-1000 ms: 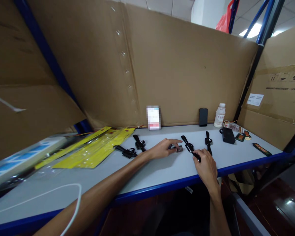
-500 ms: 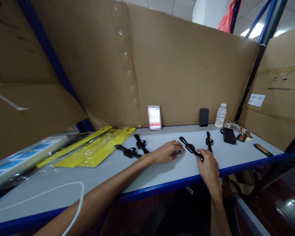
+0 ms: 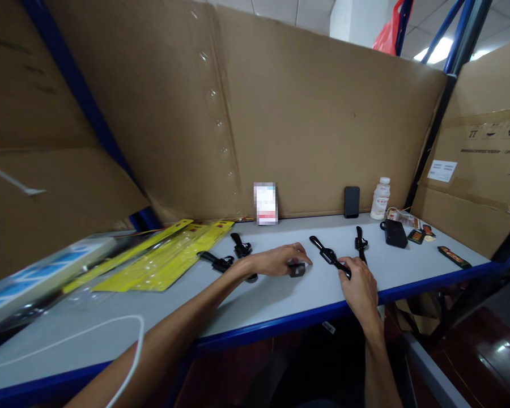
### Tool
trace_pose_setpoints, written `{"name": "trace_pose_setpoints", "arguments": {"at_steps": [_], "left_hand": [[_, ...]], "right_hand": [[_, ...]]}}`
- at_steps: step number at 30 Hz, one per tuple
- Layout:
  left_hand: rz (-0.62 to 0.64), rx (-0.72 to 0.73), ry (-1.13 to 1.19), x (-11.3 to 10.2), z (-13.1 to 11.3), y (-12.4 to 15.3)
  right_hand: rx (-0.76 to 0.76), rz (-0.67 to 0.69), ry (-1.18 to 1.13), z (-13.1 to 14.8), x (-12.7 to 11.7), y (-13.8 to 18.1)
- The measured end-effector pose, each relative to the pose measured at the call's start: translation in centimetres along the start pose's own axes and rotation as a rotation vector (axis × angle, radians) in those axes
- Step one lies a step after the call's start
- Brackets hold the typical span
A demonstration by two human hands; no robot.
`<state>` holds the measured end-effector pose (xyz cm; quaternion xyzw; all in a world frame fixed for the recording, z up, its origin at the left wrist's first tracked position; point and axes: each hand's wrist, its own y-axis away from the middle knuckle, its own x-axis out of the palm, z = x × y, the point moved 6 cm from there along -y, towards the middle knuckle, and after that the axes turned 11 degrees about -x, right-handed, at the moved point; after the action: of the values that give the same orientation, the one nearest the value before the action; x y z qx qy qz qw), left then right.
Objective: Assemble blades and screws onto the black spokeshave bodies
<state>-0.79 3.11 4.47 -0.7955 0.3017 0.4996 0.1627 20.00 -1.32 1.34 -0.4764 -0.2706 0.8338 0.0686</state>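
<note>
My right hand [image 3: 359, 286] is closed around the near handle of a black spokeshave body [image 3: 329, 256], which lies slantwise across the tabletop. A small dark metal plate with a notched end, apparently a spokeshave blade [image 3: 297, 270], is pinched under the fingers of my left hand [image 3: 280, 260], just above the table. Beyond my right hand lies another black spokeshave [image 3: 361, 243]. Beside my left wrist are a spokeshave [image 3: 241, 246] pointing away and a further spokeshave [image 3: 216, 261], partly hidden by my forearm.
Yellow-backed clear packs [image 3: 170, 266] and a long blue-and-white box [image 3: 46, 272] lie at the left. A phone [image 3: 266, 204] leans on the cardboard wall [image 3: 323, 130]. A black case [image 3: 352, 202], a bottle [image 3: 380, 199] and a black pouch [image 3: 394, 234] stand at the right. A white cable [image 3: 138, 340] crosses my left forearm.
My left hand has shifted a little to the left and turned, so the metal plate under its fingers shows more. My right hand stays on the spokeshave handle.
</note>
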Motion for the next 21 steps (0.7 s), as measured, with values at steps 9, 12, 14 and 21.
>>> {"name": "trace_pose_setpoints", "arguments": {"at_steps": [9, 12, 14, 21], "left_hand": [[0.114, -0.054, 0.056, -0.5, 0.5, 0.7], [0.114, -0.062, 0.079, -0.5, 0.9, 0.7], [0.117, -0.055, 0.097, -0.5, 1.1, 0.6], [0.095, -0.126, 0.057, -0.5, 1.4, 0.7]], "right_hand": [[-0.004, 0.005, 0.006, 0.1, -0.1, 0.0], [-0.001, 0.013, 0.01, 0.1, -0.1, 0.0], [0.001, 0.017, 0.006, 0.1, -0.1, 0.0], [-0.002, 0.024, -0.007, 0.2, -0.2, 0.0]]}}
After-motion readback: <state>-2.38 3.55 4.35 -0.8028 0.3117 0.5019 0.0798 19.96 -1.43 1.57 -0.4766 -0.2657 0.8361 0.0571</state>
